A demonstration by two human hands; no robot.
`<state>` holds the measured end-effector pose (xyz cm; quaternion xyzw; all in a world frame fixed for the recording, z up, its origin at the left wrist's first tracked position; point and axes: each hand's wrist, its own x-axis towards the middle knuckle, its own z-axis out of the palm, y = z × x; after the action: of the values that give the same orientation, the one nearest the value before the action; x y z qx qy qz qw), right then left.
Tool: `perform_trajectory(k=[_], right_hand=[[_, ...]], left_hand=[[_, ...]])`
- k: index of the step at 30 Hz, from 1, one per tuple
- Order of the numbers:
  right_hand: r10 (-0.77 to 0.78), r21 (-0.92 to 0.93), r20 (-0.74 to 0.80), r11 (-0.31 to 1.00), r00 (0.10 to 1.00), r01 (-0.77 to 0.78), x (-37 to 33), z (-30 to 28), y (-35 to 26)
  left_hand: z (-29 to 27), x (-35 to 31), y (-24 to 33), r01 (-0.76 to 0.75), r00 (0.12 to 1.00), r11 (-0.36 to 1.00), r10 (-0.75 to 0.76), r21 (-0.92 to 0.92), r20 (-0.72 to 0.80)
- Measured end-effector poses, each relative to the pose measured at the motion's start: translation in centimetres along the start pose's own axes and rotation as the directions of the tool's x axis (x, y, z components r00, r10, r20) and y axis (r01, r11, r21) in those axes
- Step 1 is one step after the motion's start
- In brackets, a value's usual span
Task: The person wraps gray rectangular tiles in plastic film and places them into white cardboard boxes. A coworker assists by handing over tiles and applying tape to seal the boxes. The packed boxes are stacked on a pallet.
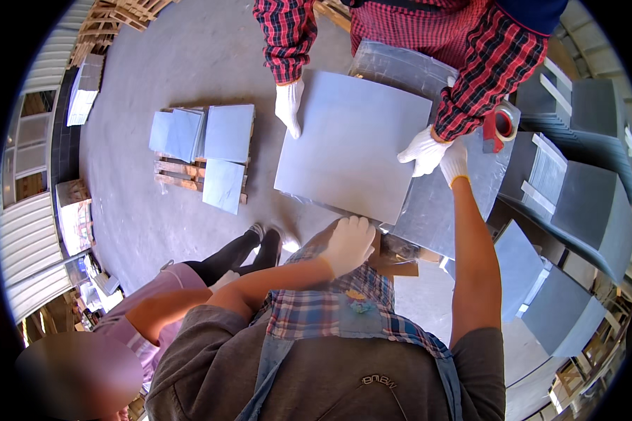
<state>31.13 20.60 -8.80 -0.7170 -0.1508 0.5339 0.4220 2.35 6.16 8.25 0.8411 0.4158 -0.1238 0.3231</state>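
A light grey square panel [351, 140] lies tilted over a stack of darker grey panels [446, 203]. My left hand [351, 245], in a white glove, is closed at the panel's near edge, its fingertips curled against that edge. My right hand [454, 161], also gloved, is by the panel's right side above the stack; a co-worker's glove and sleeve cover its fingers. Across from me, the co-worker's one gloved hand [288, 109] holds the panel's left edge, and the other gloved hand [423, 151] rests on its right edge.
A red tape dispenser [497, 130] sits on the stack's right part. Bundled grey panels [590, 203] stand along the right. Left on the floor is a wooden pallet [181, 175] carrying several panels [228, 133]. Another person in a pink top [175, 284] stands close at my left.
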Motion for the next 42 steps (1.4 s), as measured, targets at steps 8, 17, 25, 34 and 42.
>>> perform_trajectory(k=[8,17,25,34,42], right_hand=[[-0.350,-0.370,-0.097,0.882,0.932,0.293,-11.7,-5.4,-0.4],[-0.151,-0.313,-0.383,0.949,0.912,0.025,-28.5,-12.4,11.0],[-0.061,-0.707,-0.244,0.694,0.968,-0.135,-37.0,-13.9,17.8],[-0.361,-0.796,0.522,0.118,0.773,0.593,-30.4,-13.8,19.0],[-0.085,-0.856,0.517,-0.064,0.852,0.513,-28.7,-14.0,20.5]], left_hand=[[0.1,0.9,1.3,0.006,0.999,1.000,-0.007,0.020,0.043],[5.1,-1.3,1.2,0.128,0.902,0.980,-0.051,-0.153,0.430],[8.8,-3.5,2.2,0.061,0.838,0.984,0.041,-0.169,0.543],[10.4,-3.5,4.9,0.088,0.836,0.982,0.018,-0.168,0.548],[13.9,-5.5,5.1,0.057,0.892,0.985,0.023,-0.163,0.452]])
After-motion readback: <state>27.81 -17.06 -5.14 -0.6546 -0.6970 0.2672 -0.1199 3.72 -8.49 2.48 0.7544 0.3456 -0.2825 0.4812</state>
